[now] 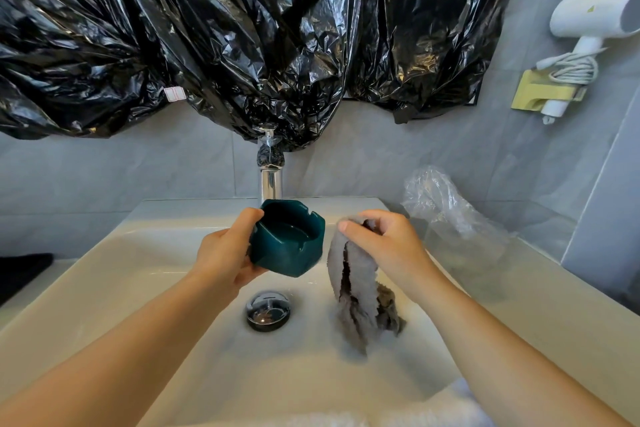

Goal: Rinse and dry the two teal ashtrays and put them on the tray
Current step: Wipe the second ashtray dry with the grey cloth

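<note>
A teal ashtray (289, 239) is held above the white sink basin (145, 274), tilted with its hollow facing me. My left hand (225, 253) grips it by its left wall, thumb on the rim. Just to its right, my right hand (384, 243) pinches the top of a grey cloth (356, 288) that hangs down into the basin, apart from the ashtray. Only one ashtray is in view, and no tray shows.
A chrome tap (271, 180) stands behind the ashtray and a chrome drain plug (268, 310) sits below it. Black plastic sheeting (242, 38) covers the wall above. Crumpled clear plastic (446, 204) lies on the right counter. A white hair dryer (588, 21) hangs at the upper right.
</note>
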Available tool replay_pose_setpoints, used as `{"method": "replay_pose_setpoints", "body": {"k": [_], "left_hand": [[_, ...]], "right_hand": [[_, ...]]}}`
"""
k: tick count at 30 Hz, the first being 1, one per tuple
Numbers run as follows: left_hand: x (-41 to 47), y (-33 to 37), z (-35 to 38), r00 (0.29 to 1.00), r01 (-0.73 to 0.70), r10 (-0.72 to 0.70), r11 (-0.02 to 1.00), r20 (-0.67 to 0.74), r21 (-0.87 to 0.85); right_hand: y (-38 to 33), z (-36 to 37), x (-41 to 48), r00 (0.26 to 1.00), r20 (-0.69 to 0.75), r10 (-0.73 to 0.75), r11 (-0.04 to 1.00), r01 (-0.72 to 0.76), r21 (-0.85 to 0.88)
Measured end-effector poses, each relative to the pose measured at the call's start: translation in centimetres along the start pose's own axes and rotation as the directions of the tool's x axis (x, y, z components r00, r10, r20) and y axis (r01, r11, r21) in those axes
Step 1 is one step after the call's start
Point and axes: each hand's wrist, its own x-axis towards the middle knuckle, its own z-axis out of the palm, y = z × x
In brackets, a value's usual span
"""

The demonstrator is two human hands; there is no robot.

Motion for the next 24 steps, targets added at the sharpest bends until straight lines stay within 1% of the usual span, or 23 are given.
{"method": "replay_pose_setpoints", "body": {"k": [2, 4, 7, 9, 13, 15, 18, 19, 20, 21, 22, 23, 24], "left_hand": [[-0.2, 0.2, 0.1, 0.999, 0.023, -0.021, 0.998, 0.024, -0.055], [-0.4, 0.3, 0.2, 0.999, 0.017, -0.014, 0.997, 0.043, -0.079], [-0.6, 0.3, 0.3, 0.999, 0.0, 0.002, 0.999, 0.052, -0.042], [-0.6, 0.0, 0.4, 0.999, -0.009, 0.009, 1.0, 0.04, 0.005], [-0.6, -0.2, 0.6, 0.999, 0.018, -0.02, 0.999, 0.028, 0.05], [-0.6, -0.1, 0.5, 0.996, 0.058, -0.064, 0.995, 0.069, 0.083], [-0.7, 0.2, 0.1, 0.965, 0.163, -0.183, 0.98, 0.189, 0.119], [-0.6, 0.2, 0.0, 0.954, 0.174, -0.208, 0.971, 0.215, 0.164], [-0.4, 0.0, -0.1, 0.952, 0.166, -0.22, 0.955, 0.214, 0.246], [-0.1, -0.2, -0.3, 0.961, 0.122, -0.202, 0.922, 0.188, 0.367], [0.3, -0.4, -0.5, 0.978, 0.04, -0.137, 0.866, 0.159, 0.499], [0.6, -0.4, -0.7, 0.987, -0.06, -0.044, 0.796, 0.156, 0.603], [0.8, -0.3, -0.8, 0.981, -0.162, 0.05, 0.732, 0.185, 0.661]], "right_hand": [[-0.3, 0.5, -0.5, 0.998, 0.066, 0.002, 0.999, 0.001, -0.044], [-0.3, 0.8, -0.8, 0.99, 0.144, -0.002, 1.0, 0.004, -0.016], [-0.7, 1.0, -1.1, 0.971, 0.233, -0.063, 0.993, 0.084, -0.081], [-1.0, 1.0, -1.1, 0.965, 0.248, -0.089, 0.985, 0.122, -0.119], [-1.0, 1.1, -1.2, 0.959, 0.267, -0.097, 0.978, 0.141, -0.153], [-0.9, 1.0, -1.1, 0.961, 0.26, -0.092, 0.978, 0.135, -0.156], [-0.8, 0.8, -0.9, 0.963, 0.247, -0.108, 0.965, 0.161, -0.207], [-0.8, 0.8, -0.9, 0.962, 0.25, -0.107, 0.958, 0.167, -0.233], [-0.8, 0.8, -0.9, 0.963, 0.253, -0.097, 0.954, 0.162, -0.251], [-0.7, 0.8, -0.9, 0.964, 0.255, -0.076, 0.953, 0.146, -0.267], [-0.6, 0.8, -0.9, 0.966, 0.254, -0.048, 0.951, 0.122, -0.284], [-0.4, 0.7, -0.9, 0.968, 0.252, -0.014, 0.949, 0.092, -0.302], [-0.2, 0.7, -0.8, 0.967, 0.253, 0.018, 0.945, 0.066, -0.319]]}}
